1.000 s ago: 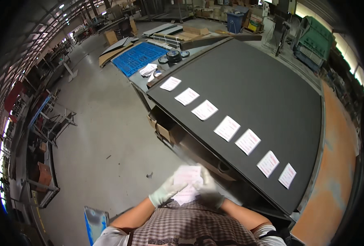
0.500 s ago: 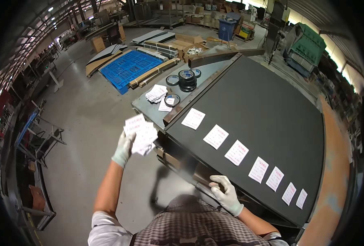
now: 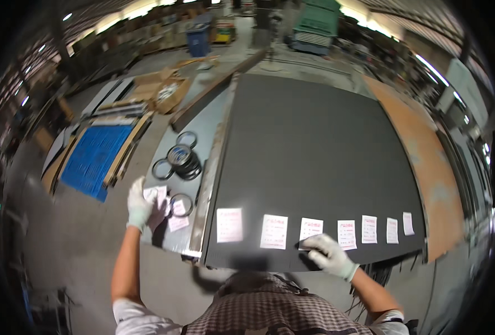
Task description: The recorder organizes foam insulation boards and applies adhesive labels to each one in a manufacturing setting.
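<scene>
At the left, my gloved left hand [image 3: 138, 205] is at the grey side surface [image 3: 172, 241], its fingers closed about a stack of white paper labels with red print [image 3: 157, 194]. Blur partly hides its fingertips. A loose label [image 3: 178, 222] lies beside it, partly under a black tape roll [image 3: 181, 205]. My gloved right hand [image 3: 332, 257] hovers low over the near edge of the large black panel [image 3: 309, 145]. Its fingers are bent but apart, covering the lower corner of one label [image 3: 311, 228]. That label is part of a row of several along the panel's near edge.
Several black tape rolls [image 3: 184, 162] are stacked on the side surface. A rusty metal bar [image 3: 209, 167] runs along the panel's left edge. An orange-brown board [image 3: 426, 162] borders its right. A blue pallet [image 3: 95, 159] is on the floor at far left.
The view has swung right. My left hand has brought its labels from beside the table to the side surface. My right hand has moved from in front of the panel to over its near edge.
</scene>
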Motion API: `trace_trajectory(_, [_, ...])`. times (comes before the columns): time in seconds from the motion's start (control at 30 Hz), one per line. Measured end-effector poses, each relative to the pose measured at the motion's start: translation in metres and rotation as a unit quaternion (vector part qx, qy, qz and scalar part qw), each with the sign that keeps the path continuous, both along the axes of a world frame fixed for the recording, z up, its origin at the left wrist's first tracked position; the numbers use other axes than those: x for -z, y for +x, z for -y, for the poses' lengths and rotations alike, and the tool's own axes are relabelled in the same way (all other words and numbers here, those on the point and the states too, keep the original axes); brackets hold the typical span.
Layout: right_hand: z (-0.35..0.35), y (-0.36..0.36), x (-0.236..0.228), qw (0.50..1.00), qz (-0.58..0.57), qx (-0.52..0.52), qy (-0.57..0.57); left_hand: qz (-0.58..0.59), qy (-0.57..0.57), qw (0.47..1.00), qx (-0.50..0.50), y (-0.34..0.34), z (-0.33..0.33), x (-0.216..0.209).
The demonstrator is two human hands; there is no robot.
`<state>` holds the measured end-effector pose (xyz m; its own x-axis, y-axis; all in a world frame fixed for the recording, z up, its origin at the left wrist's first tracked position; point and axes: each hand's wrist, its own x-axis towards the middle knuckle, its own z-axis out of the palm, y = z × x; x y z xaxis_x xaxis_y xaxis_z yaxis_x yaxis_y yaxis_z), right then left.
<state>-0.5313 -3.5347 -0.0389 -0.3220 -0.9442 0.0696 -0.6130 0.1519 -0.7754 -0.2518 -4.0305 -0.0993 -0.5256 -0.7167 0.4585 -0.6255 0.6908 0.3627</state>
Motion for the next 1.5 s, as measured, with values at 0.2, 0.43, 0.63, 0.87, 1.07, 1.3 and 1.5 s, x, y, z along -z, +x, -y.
trace_trajectory(0.2, [-0.101,-0.149,0.033,0.935,0.026,0.344,-0.081,-0.098,0.3,0.936,0.157,-0.096,-0.045,0.03])
trace_trajectory(0.43, [-0.295,-0.319,0.057,0.71,-0.315,0.616,0.134,-0.027,0.241,0.967,0.075,-0.125,-0.062,0.047])
trace_trajectory(0.63, [-0.361,-0.393,0.076,0.697,-0.157,0.641,0.282,-0.057,0.249,0.967,0.018,-0.106,-0.057,0.055])
trace_trajectory(0.87, [-0.405,-0.461,0.118,0.792,-0.209,0.543,0.185,-0.056,0.219,0.974,0.022,-0.125,-0.052,0.046])
trace_trajectory(1.07, [-0.405,-0.493,0.117,0.823,-0.039,0.553,0.127,-0.043,0.315,0.948,-0.029,-0.14,-0.047,0.043])
trace_trajectory(1.3, [-0.422,-0.508,0.138,0.878,0.118,0.462,0.035,0.045,0.325,0.942,-0.065,-0.141,-0.096,-0.005])
trace_trajectory(1.5, [-0.454,-0.522,0.158,0.809,-0.149,0.552,0.136,-0.212,0.312,0.92,-0.105,-0.104,-0.063,0.001])
